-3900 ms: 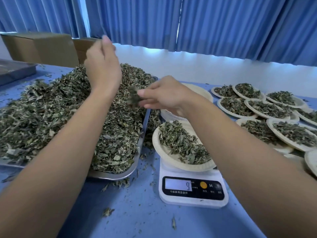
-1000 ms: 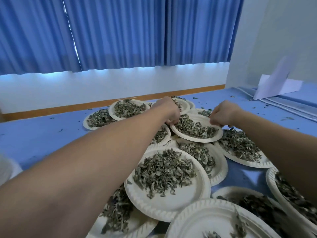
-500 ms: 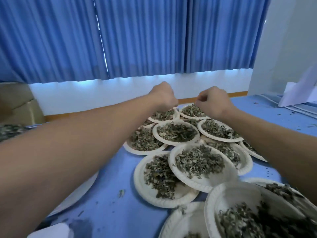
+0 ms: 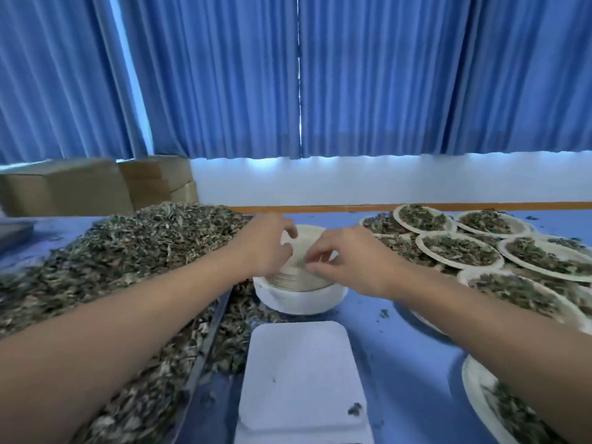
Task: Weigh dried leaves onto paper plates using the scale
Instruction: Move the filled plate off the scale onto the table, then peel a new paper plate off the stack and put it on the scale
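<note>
Separating top plate (image 4: 303,247) from stack (image 4: 298,285) — left hand (image 4: 264,246), right hand (image 4: 350,262) both pinch its rim; plateless scale (image 4: 298,373) just nearer.

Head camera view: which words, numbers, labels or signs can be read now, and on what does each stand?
No text can be read.
scale: only its blank white platform shows; no display is in view.
cardboard boxes: plain brown faces, blurred.
stack of paper plates and filled plates: no print visible.
</note>
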{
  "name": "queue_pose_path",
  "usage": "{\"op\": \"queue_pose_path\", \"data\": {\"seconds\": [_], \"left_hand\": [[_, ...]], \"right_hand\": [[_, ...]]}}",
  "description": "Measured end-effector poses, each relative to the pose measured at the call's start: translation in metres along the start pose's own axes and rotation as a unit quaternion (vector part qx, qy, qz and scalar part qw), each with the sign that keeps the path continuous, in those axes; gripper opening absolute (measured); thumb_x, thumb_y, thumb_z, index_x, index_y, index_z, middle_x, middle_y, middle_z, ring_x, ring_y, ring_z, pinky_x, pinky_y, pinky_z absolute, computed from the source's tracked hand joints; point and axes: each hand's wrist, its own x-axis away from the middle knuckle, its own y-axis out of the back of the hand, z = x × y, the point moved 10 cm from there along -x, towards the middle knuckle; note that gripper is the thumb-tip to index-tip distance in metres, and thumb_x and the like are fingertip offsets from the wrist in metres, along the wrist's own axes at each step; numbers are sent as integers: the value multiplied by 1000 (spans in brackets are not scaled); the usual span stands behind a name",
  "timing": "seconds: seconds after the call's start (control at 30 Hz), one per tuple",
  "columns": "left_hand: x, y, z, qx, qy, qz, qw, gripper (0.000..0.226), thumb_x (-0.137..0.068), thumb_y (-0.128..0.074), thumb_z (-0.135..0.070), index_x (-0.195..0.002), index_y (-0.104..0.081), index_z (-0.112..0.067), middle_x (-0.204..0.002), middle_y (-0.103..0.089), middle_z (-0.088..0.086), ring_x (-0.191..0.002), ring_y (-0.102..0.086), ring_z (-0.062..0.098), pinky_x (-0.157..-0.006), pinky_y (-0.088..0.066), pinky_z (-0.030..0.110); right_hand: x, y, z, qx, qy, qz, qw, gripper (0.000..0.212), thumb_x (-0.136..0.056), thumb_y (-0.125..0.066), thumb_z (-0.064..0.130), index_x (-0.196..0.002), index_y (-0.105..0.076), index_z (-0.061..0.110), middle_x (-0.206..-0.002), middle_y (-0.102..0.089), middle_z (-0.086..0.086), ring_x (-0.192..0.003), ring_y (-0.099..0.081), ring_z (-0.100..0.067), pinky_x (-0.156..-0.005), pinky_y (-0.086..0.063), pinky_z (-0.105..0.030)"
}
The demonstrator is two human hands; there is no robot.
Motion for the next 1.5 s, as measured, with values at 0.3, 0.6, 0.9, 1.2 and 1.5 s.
{"op": "queue_pose_path", "data": {"seconds": [0.3, 0.6, 0.9, 1.2, 1.5], "left_hand": [[55, 0, 19, 66, -106, -12, 992, 24, -97, -66, -33, -119, -73, -24, -119, -71, -10, -107, -64, 12, -96, -50, 37], [40, 12, 7, 46, -166, -10, 985, 15, -92, -72, -36, -104, -79, -29, -106, -74, -16, -98, -65, 7, -95, -49, 39], [43, 17, -6, 67, -219, -14, 973, 21, -97, -67, -32, -112, -77, -22, -101, -71, -14, -93, -64, 7, -88, -51, 38], [50, 11, -9, 66, -243, -3, 968, 18, -99, -64, -22, -110, -77, -17, -103, -74, -7, -97, -66, 13, -89, -51, 41], [49, 10, -7, 70, -245, -7, 967, 17, -100, -63, -19, -110, -77, -16, -104, -75, -8, -99, -66, 13, -90, -52, 41]], "right_hand": [[-16, -16, 0, -15, -21, 52, 998, 17, -88, -81, 25, -105, -82, 25, -98, -75, 13, -90, -65, -5, -88, -50, -27], [-28, -11, -5, -36, -21, 88, 995, 14, -88, -80, 24, -102, -83, 25, -97, -75, 11, -90, -65, -2, -77, -40, -9], [-11, 2, 6, 21, 43, 15, 999, 18, -97, -70, 27, -112, -80, 27, -98, -71, 9, -91, -65, -12, -84, -51, -37], [-11, -1, 5, -12, 32, 54, 998, 17, -96, -70, 30, -109, -81, 28, -103, -74, 16, -97, -67, -4, -89, -51, -31], [-15, -1, 18, 57, 79, 59, 994, 14, -97, -70, 28, -104, -82, 27, -93, -75, 10, -87, -66, -10, -84, -50, -37]]}}
